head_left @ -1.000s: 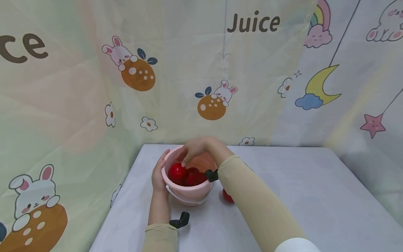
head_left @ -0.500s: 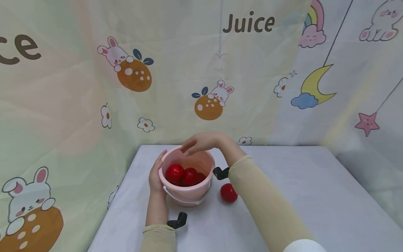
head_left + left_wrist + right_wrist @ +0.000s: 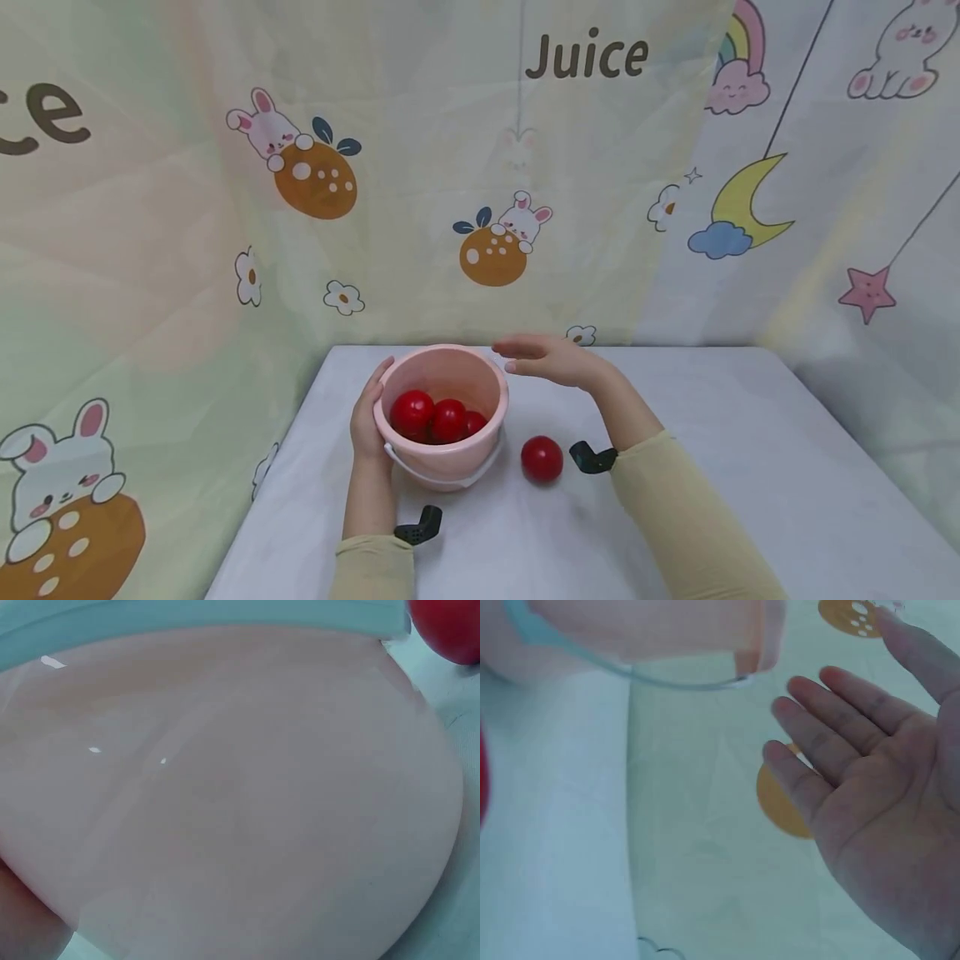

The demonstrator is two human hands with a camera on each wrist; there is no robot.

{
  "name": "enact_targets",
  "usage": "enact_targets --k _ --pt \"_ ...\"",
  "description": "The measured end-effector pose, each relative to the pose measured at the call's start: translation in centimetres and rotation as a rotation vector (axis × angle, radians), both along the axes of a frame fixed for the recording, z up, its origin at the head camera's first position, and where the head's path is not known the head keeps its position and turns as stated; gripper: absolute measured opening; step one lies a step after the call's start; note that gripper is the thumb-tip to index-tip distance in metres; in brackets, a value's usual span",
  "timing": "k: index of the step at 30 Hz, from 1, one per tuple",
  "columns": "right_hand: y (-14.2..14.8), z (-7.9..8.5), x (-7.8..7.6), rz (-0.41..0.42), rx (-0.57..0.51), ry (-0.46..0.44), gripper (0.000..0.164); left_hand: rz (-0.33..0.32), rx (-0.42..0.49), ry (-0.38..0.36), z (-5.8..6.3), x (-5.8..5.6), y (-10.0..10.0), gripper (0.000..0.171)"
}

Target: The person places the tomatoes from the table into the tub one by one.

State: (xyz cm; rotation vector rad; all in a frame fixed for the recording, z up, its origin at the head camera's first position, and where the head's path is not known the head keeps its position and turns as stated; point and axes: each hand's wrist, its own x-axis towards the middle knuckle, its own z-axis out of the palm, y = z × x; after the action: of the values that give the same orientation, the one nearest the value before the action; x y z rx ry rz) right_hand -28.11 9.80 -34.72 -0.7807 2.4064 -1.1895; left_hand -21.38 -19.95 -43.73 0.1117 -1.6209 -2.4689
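Observation:
A pink bucket (image 3: 441,454) stands on the table toward the left, with several glossy red balls (image 3: 412,414) inside; their exact kind does not show. My left hand (image 3: 367,423) rests along the bucket's left side, fingers extended up to the rim. In the left wrist view the bucket wall (image 3: 240,787) fills most of the picture. My right hand (image 3: 551,360) hovers just right of the rim, apart from it and holding nothing. Its palm and spread fingers show in the right wrist view. Another red ball (image 3: 542,459) lies on the table right of the bucket.
The white-covered table (image 3: 720,467) reaches back to a printed cloth backdrop (image 3: 420,275) with rabbits and flowers. The bucket's pale handle (image 3: 450,486) hangs down in front. Black wrist cameras sit on both forearms.
My right hand has let go of a red ball, risen out of the bucket and moved right, past the rim. The ball on the table is now fully uncovered. My left hand stays at the bucket.

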Motion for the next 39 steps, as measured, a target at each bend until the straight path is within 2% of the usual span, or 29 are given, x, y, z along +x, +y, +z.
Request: enact_targets --k 4,8,17,23,30,39 --pt "1.9 -2.1 1.4 -0.055 -0.087 -0.019 0.055 -0.003 0.004 -0.009 0.1 0.1 0.0 0.042" --pt "3.3 -4.1 2.7 -0.109 -0.127 -0.028 0.059 0.005 -0.008 0.0 0.0 0.1 0.1 0.043" --pt "4.4 -8.4 4.9 -0.171 -0.112 -0.121 0.068 0.02 -0.041 0.01 -0.5 -0.2 0.1 0.042" --pt "4.6 -10.7 5.3 -0.181 -0.083 -0.173 0.071 0.016 -0.026 0.007 -0.2 0.0 0.2 0.042" --pt "5.3 -13.1 5.3 -0.155 -0.13 -0.237 0.078 -0.007 -0.017 0.011 0.7 0.5 0.5 0.044" --pt "5.9 -14.9 4.9 -0.144 -0.178 -0.235 0.079 -0.005 -0.008 0.012 1.1 0.7 0.6 0.044"
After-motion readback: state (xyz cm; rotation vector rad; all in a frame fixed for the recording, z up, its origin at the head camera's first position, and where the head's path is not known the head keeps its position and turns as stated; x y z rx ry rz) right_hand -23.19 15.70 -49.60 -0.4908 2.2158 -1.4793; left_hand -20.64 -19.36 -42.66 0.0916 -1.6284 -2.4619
